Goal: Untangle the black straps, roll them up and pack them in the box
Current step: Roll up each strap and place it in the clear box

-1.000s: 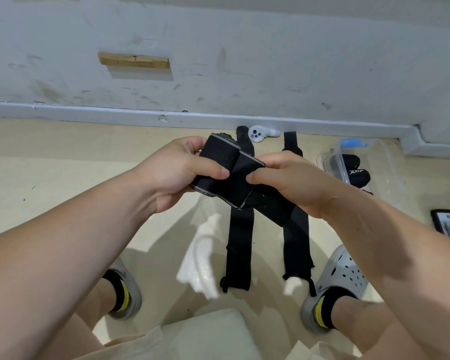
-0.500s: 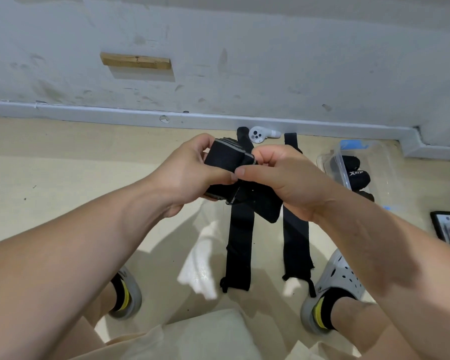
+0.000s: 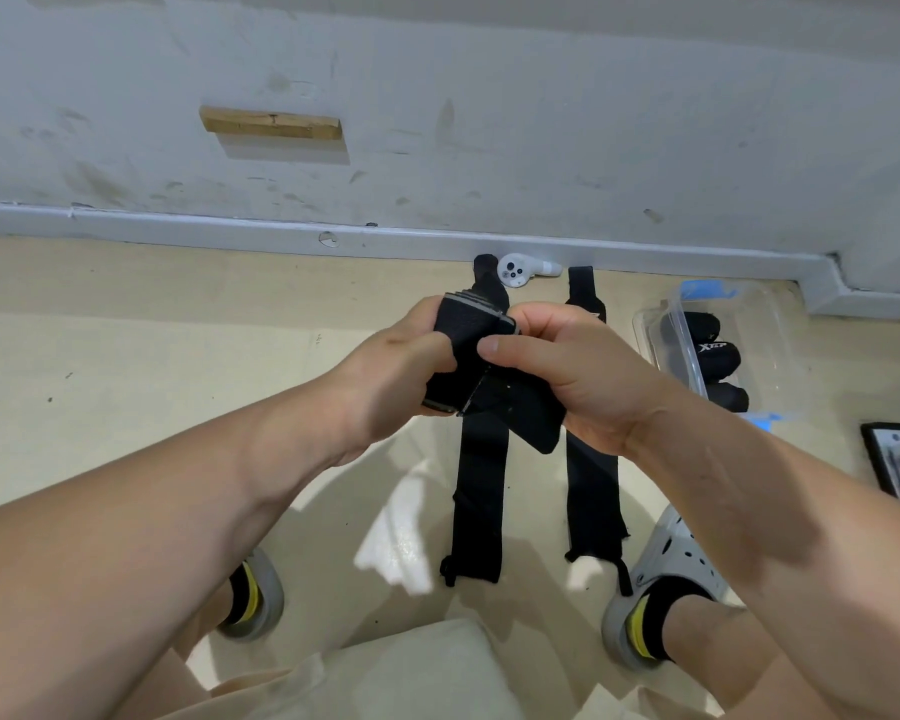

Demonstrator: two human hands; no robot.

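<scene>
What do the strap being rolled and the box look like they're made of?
Held strap: probably matte black woven elastic fabric; it bends softly into a roll, with a grey stripe along its edge. Box: clear, glossy plastic; rolled straps show through its walls.

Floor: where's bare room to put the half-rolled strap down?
Bare: the wide floor left of the two flat straps, up to the baseboard. Crowded: right side, between straps, clear box and right shoe.
</scene>
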